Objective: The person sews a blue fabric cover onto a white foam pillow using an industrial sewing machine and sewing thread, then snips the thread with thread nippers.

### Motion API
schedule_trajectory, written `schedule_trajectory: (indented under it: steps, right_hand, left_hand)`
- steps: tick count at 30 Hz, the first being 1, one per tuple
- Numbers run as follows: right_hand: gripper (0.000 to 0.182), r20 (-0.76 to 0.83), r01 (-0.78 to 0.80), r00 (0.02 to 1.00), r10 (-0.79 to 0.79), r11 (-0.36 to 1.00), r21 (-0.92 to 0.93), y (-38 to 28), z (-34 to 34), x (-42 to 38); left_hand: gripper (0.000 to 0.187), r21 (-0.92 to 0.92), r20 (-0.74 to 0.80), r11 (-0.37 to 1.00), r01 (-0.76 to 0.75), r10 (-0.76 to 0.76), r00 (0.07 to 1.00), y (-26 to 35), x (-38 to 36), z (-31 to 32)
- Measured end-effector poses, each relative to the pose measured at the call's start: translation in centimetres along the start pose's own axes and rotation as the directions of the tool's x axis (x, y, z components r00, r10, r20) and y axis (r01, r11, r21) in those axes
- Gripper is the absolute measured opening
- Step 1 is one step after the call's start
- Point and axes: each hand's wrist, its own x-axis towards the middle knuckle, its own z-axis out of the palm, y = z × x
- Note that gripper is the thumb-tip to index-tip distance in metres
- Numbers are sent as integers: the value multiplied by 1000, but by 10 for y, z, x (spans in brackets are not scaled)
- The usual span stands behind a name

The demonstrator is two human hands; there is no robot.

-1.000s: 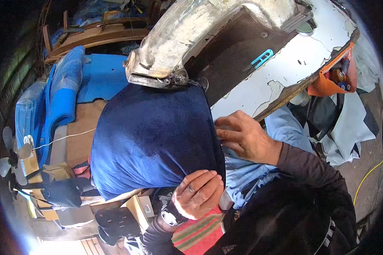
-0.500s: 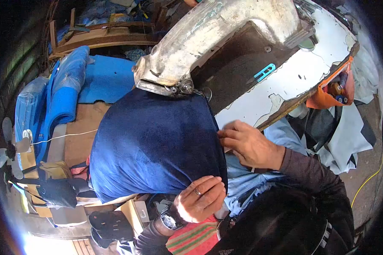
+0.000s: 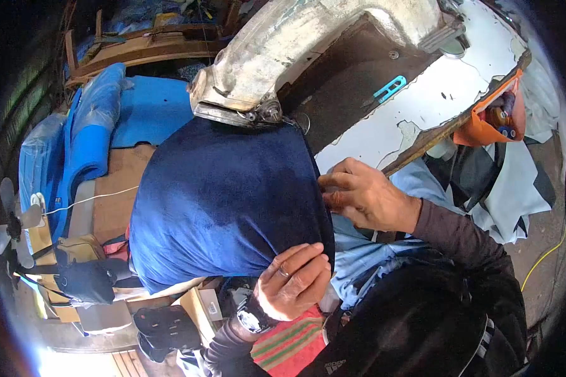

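A dark blue velvety cushion (image 3: 226, 201) bulges out from under the head of a worn, pale sewing machine (image 3: 251, 81). My left hand (image 3: 294, 279), with a ring and a wristwatch, rests at the cushion's lower right corner, its fingers curled over the edge. Higher along the same edge, my right hand (image 3: 365, 195) pinches the cushion's side between thumb and fingers. Its fingertips are partly hidden against the fabric. The cushion's far end disappears beneath the machine head.
On the chipped white tabletop (image 3: 446, 94) lies a turquoise cutter (image 3: 390, 89). An orange pouch (image 3: 484, 122) with thread spools hangs at its edge. Blue foam sheets (image 3: 151, 110) stand at the back left, near a fan (image 3: 16, 220). A dark bag (image 3: 85, 279) sits below.
The view has shifted a little. Both hands keep their hold on the cushion's edge, and the left hand sits slightly higher. The right fingers have closed in more on the fabric.
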Motion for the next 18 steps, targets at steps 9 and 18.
schedule_trajectory:
  steps: [9,18]
  right_hand:
    - [32,-153,-31,987,39,998,56,-8,14,-19]
    - [25,-124,20,992,-17,1000,22,-14,2,-10]
  left_hand:
    - [19,86,40,996,16,-19,999,8,-3,2]
    - [24,83,37,997,9,-12,999,8,1,0]
